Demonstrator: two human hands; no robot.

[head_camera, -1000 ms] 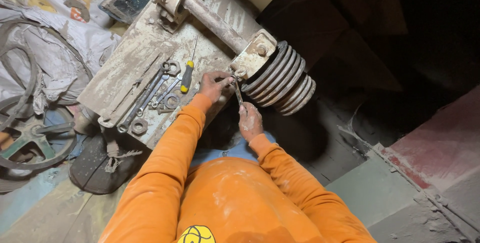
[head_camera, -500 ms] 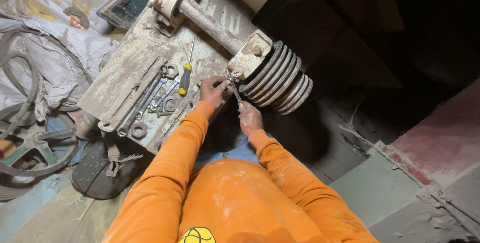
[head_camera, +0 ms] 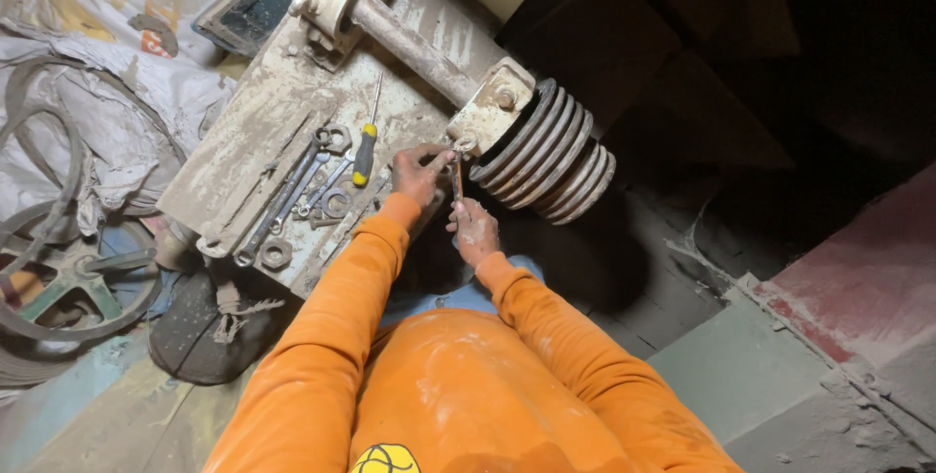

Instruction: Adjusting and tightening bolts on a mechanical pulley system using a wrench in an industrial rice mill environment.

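Viewpoint: the scene is seen from above, over orange sleeves [head_camera: 322, 356] reaching toward 12 o'clock.
Left hand: the left hand [head_camera: 417, 173] is curled, its fingertips pinched at the head of a spanner [head_camera: 457, 173] beside the bearing block [head_camera: 492, 107].
Right hand: the right hand [head_camera: 476, 229] is closed around the lower end of the same spanner, at 5 o'clock from the left hand.
Spanner: it is held nearly upright between both hands, its top end placed at the foot of the bearing block; the fastener itself cannot be made out.
Pulley: a grooved multi-belt pulley [head_camera: 551, 161] is mounted at 3 o'clock from the hands, on a dusty shaft [head_camera: 409, 49].
Base plate: a dust-caked metal plate [head_camera: 253, 132] is seen at 9 o'clock from the hands.
Loose tools: a yellow-handled screwdriver [head_camera: 365, 153], long wrenches [head_camera: 283, 202] and a nut [head_camera: 274, 255] are laid on the plate.
Surroundings: a belt wheel [head_camera: 58, 288] is seen at 8 o'clock, at the left edge.
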